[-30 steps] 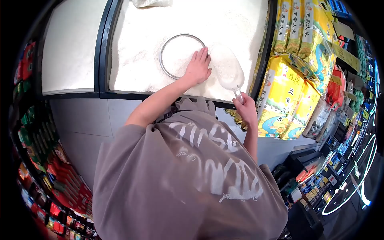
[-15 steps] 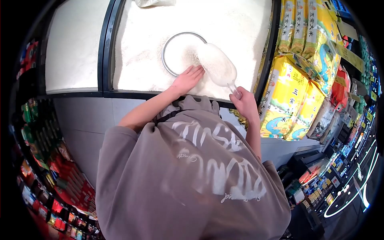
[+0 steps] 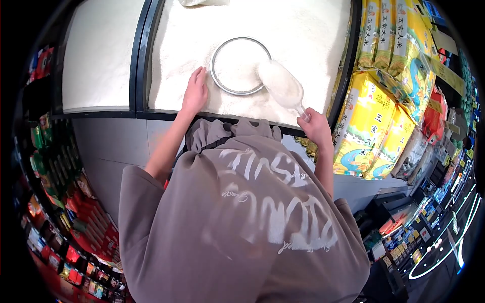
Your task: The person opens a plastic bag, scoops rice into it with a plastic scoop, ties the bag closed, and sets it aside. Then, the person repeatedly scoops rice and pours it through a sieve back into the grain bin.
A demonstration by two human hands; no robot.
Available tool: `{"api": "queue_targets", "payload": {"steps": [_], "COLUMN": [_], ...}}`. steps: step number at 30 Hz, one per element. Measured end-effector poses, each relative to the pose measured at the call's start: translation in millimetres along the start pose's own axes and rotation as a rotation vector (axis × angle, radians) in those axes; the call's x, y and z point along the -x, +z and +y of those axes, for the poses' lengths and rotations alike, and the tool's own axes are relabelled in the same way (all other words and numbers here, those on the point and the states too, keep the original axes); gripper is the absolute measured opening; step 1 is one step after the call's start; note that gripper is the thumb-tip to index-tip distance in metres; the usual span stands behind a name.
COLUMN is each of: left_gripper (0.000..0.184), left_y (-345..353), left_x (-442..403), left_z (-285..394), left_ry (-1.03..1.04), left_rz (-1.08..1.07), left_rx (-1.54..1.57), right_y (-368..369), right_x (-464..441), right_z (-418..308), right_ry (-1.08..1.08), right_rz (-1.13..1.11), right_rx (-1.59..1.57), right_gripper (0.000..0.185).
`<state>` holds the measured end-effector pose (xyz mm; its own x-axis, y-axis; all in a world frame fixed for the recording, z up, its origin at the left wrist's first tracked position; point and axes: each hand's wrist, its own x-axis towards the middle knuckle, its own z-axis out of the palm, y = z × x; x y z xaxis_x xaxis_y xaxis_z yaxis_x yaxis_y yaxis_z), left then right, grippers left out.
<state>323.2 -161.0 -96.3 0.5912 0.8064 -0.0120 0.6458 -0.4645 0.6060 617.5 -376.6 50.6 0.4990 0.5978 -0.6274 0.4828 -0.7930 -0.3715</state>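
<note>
A round metal-rimmed bowl rests in a bin of white rice, with rice inside it. My right hand grips the handle of a clear scoop, whose front end lies over the bowl's right rim. The scoop appears to have rice in it. To the left of the bowl, my left hand is above the rice with nothing in it, its fingers extended and apart from the rim.
A black-framed divider separates a second bin of white grain on the left. Yellow rice bags stand along the right side. Packed shelves line the far left. A pale bag lies at the top.
My left hand has moved left from the bowl's right side, past its lower edge, to its left. My right hand has brought the scoop from beside the bowl to over its rim.
</note>
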Motion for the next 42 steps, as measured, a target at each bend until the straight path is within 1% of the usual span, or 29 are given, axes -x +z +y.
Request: {"api": "queue_targets", "payload": {"steps": [1, 3, 4, 6, 7, 8, 9, 10, 11, 12, 13, 16, 19, 24, 27, 28, 30, 32, 35, 37, 38, 40, 41, 42], "left_gripper": [0.052, 0.036, 0.036, 0.027, 0.025, 0.025, 0.024, 0.023, 0.023, 0.021, 0.020, 0.017, 0.015, 0.014, 0.018, 0.018, 0.018, 0.016, 0.013, 0.011, 0.011, 0.013, 0.013, 0.014], "left_y": [1.4, 3.0, 9.5, 32.5, 35.2, 35.9, 36.6, 34.9, 33.4, 31.2, 27.4, 23.0, 28.6, 31.3, 34.6, 32.4, 27.1, 20.0, 12.7, 10.8, 11.7, 16.1, 17.9, 18.5], "left_x": [-3.5, -9.0, -9.1, -13.2, -16.3, -19.2, -21.7, -23.3, -24.4, -26.0, -27.1, -27.9, -21.7, -6.0, -5.0, -7.9, -18.8, -28.2, -41.7, -47.8, -52.0, -61.0, -67.8, -78.4], "left_z": [7.0, 20.8, 18.0, 3.8, -1.9, -8.7, -15.2, -16.8, -18.0, -19.6, -19.6, -13.4, -11.8, 12.9, 13.8, 12.9, 9.3, -0.3, -11.3, -15.5, -16.6, -17.6, -18.7, -20.7], "left_ry": [0.003, -0.576, -0.581, -0.679, -0.659, -0.660, -0.673, -0.687, -0.688, -0.672, -0.657, -0.672, -0.685, -0.725, -0.739, -0.736, -0.834, -0.802, -0.748, -0.672, -0.670, -0.643, -0.642, -0.626], "left_rz": [-0.001, -0.082, -0.081, -0.033, -0.048, -0.038, -0.105, -0.175, -0.168, -0.213, -0.258, -0.278, -0.332, -0.442, -0.607, -0.613, -0.518, -0.409, -0.462, -0.496, -0.499, -0.327, -0.330, -0.292], "left_rx": [0.004, 0.473, 0.479, 0.825, 0.917, 0.923, 0.940, 0.956, 0.959, 0.940, 0.920, 0.845, 0.880, 0.822, 0.804, 0.802, 0.811, 0.790, 0.757, 0.692, 0.689, 0.623, 0.624, 0.542], "right_y": [-0.5, -0.4, 1.2, 4.4, 6.0, 7.8, 9.9, 13.5, 17.4, 20.9, 24.7, 32.1, 33.8, 30.1, 27.1, 26.3, 26.2, 27.1, 26.2, 22.0, 17.7, 7.8, 6.0, 4.2], "right_x": [1.7, 4.1, 4.9, 5.1, 4.2, 2.3, -1.4, -4.8, -8.9, -14.1, -19.5, -36.6, -50.5, -56.8, -56.2, -56.0, -56.6, -59.0, -64.0, -62.7, -60.0, -51.2, -48.0, -45.5], "right_z": [1.3, 2.9, 2.1, -2.8, -8.3, -14.8, -22.2, -28.2, -34.1, -40.2, -46.3, -62.5, -73.3, -69.7, -62.3, -60.8, -59.2, -57.4, -56.5, -62.3, -67.2, -76.2, -76.1, -76.5], "right_ry": [-0.001, 0.001, -0.009, -0.027, -0.038, -0.050, -0.017, -0.022, -0.053, -0.085, -0.093, -0.166, -0.194, -0.136, -0.105, -0.085, -0.053, -0.022, -0.034, -0.068, -0.066, -0.093, -0.090, -0.095], "right_rz": [-0.008, -0.017, -0.042, -0.069, -0.103, -0.136, -0.186, -0.185, -0.204, -0.221, -0.222, -0.202, -0.178, -0.170, -0.142, -0.131, -0.099, -0.071, -0.051, -0.052, -0.050, -0.105, -0.105, -0.109], "right_rx": [0.015, 0.035, 0.025, 0.025, 0.053, 0.080, 0.131, 0.137, 0.140, 0.143, 0.146, 0.148, 0.146, 0.097, 0.039, 0.009, -0.027, -0.065, -0.084, -0.010, -0.013, 0.125, 0.125, 0.169], "right_gripper": [0.032, 0.032, 0.032, 0.032, 0.033, 0.033, 0.036, 0.036, 0.039, 0.041, 0.041, 0.044, 0.043, 0.044, 0.044, 0.045, 0.045, 0.045, 0.045, 0.045, 0.045, 0.044, 0.044, 0.043]}}
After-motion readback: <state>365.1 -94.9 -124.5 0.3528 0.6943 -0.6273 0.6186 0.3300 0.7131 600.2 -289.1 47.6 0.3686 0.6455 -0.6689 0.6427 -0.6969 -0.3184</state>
